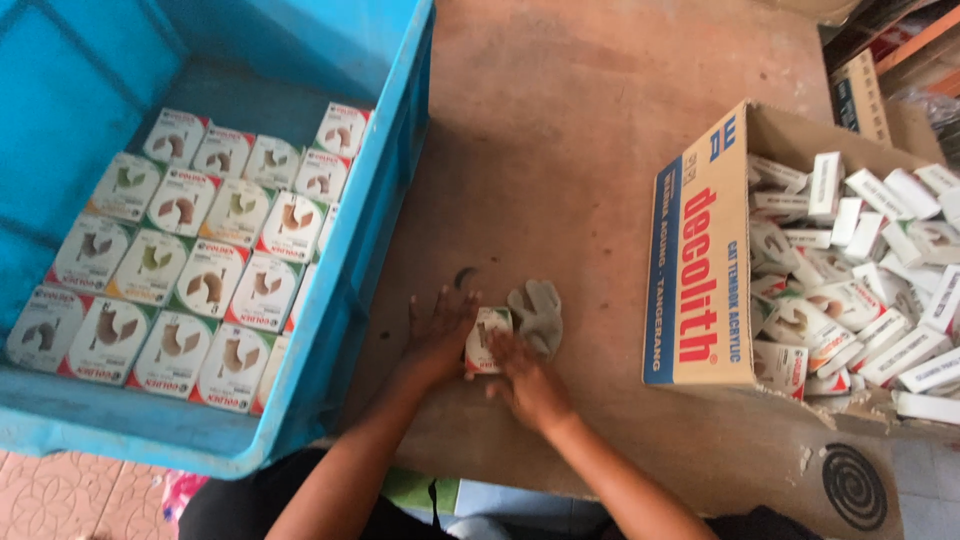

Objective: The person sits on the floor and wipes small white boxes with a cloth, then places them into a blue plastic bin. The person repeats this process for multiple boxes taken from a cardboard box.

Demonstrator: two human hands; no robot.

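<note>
Both hands, left hand (440, 335) and right hand (525, 385), are pressed onto a small box (488, 338) lying on the brown surface (560, 150), grey rag (537, 312) touching it, between blue crate (350, 270) and cardboard carton (700, 270).

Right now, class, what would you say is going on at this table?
A person's left hand and right hand press on one small white box on the brown table, beside a grey cloth. A blue crate on the left holds matching boxes in neat rows; a cardboard carton on the right holds a loose heap.
</note>
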